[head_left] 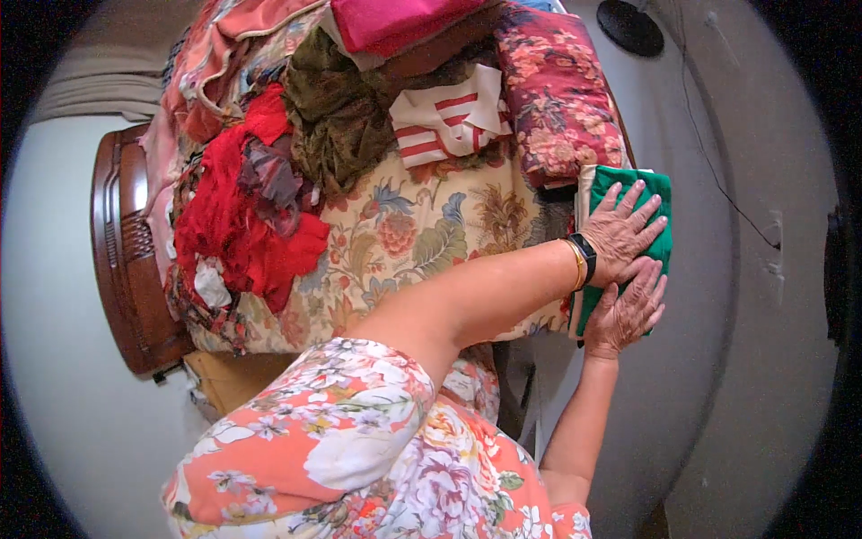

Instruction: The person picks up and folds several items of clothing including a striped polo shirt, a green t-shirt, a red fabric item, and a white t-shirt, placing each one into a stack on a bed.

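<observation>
The left hand (620, 235) and right hand (627, 310) lie flat and open, pressing a folded green cloth (648, 187) at the bed's (395, 260) right edge, seemingly done, while red clothes (242, 216) and a striped shirt (449, 121) lie unfolded.

No packages, labels, signs or screens visible anywhere in the frame. Only cloth, bedding and bare wall show; nothing printed or boxed can be made out among the piled fabrics.
</observation>
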The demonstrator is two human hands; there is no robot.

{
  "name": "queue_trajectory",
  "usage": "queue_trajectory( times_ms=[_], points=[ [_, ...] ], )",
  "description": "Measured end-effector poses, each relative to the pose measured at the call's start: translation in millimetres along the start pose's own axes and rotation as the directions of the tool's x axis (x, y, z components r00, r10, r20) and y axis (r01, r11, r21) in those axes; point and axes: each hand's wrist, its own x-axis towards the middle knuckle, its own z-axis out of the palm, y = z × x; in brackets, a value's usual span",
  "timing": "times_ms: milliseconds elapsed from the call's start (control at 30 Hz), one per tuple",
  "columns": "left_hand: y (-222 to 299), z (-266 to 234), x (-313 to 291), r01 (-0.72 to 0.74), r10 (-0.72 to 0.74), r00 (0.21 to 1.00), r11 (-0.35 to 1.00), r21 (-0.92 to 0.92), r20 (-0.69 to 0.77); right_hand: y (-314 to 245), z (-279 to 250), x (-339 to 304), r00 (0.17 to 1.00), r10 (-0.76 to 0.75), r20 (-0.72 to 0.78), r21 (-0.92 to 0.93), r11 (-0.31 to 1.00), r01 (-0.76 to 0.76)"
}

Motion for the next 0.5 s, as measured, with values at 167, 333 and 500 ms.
queue_trajectory(
  times_ms=[167, 333, 500],
  points=[
    [-9.2, 9.9, 0.8, 0.002, -0.002, 0.999, 1.0, -0.004, -0.042, -1.6, 12.7, -1.6, 0.999, -0.009, -0.031, -0.073, 0.997, 0.007],
    [-1.5, 8.1, -0.7, 0.044, -0.044, 0.999, 0.999, -0.005, 0.03, 6.2, 10.4, -4.5, 1.0, 0.007, -0.001, -0.076, 0.997, -0.007],
    [-24.7, -35.3, -79.0, -0.144, 0.148, 0.983, 0.989, 0.039, -0.112, 5.1, -5.4, -9.4, 0.999, -0.033, 0.022, -0.012, 0.999, 0.033]
  ],
)
